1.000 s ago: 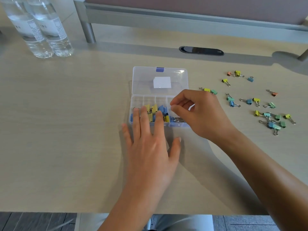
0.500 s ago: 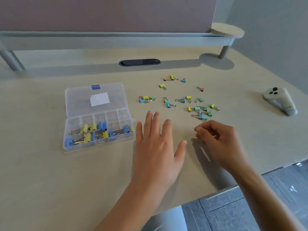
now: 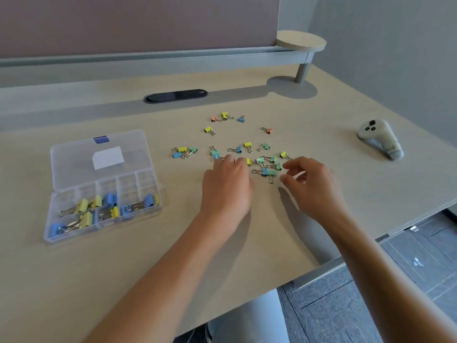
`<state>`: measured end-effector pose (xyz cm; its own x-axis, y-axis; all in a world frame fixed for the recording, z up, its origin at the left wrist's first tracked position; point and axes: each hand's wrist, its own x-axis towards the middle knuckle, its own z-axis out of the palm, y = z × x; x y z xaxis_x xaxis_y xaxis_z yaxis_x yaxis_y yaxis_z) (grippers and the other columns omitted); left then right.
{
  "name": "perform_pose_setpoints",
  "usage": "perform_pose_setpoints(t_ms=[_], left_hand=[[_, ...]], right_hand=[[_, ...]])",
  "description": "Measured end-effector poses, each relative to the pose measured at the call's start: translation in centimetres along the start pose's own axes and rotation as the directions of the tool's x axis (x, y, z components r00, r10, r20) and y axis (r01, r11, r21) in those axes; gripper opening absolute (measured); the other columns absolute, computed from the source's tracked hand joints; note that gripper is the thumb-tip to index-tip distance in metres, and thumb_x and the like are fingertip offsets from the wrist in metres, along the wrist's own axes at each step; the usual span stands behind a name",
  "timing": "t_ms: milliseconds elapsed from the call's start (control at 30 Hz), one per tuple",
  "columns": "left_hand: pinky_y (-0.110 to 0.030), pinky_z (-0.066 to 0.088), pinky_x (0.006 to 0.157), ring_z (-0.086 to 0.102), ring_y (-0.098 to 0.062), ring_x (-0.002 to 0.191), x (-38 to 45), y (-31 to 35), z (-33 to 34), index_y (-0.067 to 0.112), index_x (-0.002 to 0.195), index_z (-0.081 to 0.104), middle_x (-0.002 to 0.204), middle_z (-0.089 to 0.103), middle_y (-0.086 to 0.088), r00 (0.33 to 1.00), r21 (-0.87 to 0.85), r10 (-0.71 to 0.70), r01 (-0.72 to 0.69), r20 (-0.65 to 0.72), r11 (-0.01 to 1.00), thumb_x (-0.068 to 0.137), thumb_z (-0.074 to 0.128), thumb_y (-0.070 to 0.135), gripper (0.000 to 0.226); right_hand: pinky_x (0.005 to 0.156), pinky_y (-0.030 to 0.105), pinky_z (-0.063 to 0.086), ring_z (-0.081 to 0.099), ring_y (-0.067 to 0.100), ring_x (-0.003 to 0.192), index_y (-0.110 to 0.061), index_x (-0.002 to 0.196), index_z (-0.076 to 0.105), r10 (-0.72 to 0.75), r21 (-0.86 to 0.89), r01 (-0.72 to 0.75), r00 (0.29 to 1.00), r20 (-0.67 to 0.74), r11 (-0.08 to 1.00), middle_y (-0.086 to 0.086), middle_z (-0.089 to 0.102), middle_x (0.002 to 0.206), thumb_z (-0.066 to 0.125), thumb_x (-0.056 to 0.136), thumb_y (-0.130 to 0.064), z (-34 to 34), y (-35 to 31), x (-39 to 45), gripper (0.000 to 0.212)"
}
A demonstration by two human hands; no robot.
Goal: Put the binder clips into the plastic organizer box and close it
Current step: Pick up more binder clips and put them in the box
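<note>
Many binder clips still loose; organizer box open. Right hand spread, empty; left hand curled, grip unclear. Next: pinch one.

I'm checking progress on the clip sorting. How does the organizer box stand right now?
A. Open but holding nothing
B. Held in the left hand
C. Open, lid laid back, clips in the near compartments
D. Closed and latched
C: the organizer box lies open with its lid laid back, and yellow and blue binder clips sit in its near compartments, apart from both hands.
</note>
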<state>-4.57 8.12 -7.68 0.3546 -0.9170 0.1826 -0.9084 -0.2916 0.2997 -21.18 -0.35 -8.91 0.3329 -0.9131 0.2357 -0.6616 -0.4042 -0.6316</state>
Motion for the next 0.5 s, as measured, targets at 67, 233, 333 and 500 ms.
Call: perform_pose_setpoints(t_ms=[67,233,333,500], left_hand=[[-0.037,0.042,0.076,0.055,-0.028,0.109,1.5,0.1,0.5,0.015,0.118,0.060,0.114,0.058,-0.005,1.000,0.009,-0.001,0.001,-0.014,1.000,0.096,0.053,0.016,0.023],[-0.038,0.046,0.078,0.057,-0.029,0.110,4.3,0.2,1.4,0.017,0.126,0.060,0.117,0.058,-0.006,1.000,-0.017,-0.004,0.004,-0.001,1.000,0.095,0.054,0.014,0.031],[-0.036,0.045,0.074,0.059,-0.029,0.107,5.1,0.1,1.9,0.021,0.119,0.065,0.114,0.059,-0.004,1.000,-0.035,0.017,-0.017,0.010,0.999,0.096,0.054,0.016,0.026],[-0.034,0.044,0.073,0.059,-0.025,0.104,5.5,-0.1,1.9,0.021,0.112,0.067,0.110,0.060,-0.002,0.999,-0.046,0.038,-0.037,0.013,0.998,0.096,0.054,0.016,0.021]], right_hand=[[0.072,0.028,0.046,0.063,0.008,0.078,-0.023,0.113,0.071,0.019,-0.044,-0.019,1.000,0.013,0.999,-0.004,0.067,0.101,0.072,0.091,-0.027,0.4,0.6,1.1,0.023],[0.078,0.034,0.054,0.065,0.016,0.088,-0.024,0.120,0.070,0.026,-0.101,-0.020,0.998,0.061,0.995,-0.004,0.068,0.103,0.065,0.092,-0.028,1.0,1.2,3.1,0.029],[0.080,0.035,0.056,0.067,0.018,0.088,-0.024,0.114,0.072,0.039,-0.080,-0.032,0.995,0.089,0.996,-0.006,0.070,0.097,0.066,0.089,-0.024,0.9,1.3,3.8,0.026],[0.077,0.032,0.054,0.066,0.016,0.085,-0.025,0.099,0.074,0.026,-0.080,-0.016,0.992,0.120,0.997,-0.010,0.070,0.088,0.071,0.085,-0.022,0.9,1.2,4.2,0.015]])
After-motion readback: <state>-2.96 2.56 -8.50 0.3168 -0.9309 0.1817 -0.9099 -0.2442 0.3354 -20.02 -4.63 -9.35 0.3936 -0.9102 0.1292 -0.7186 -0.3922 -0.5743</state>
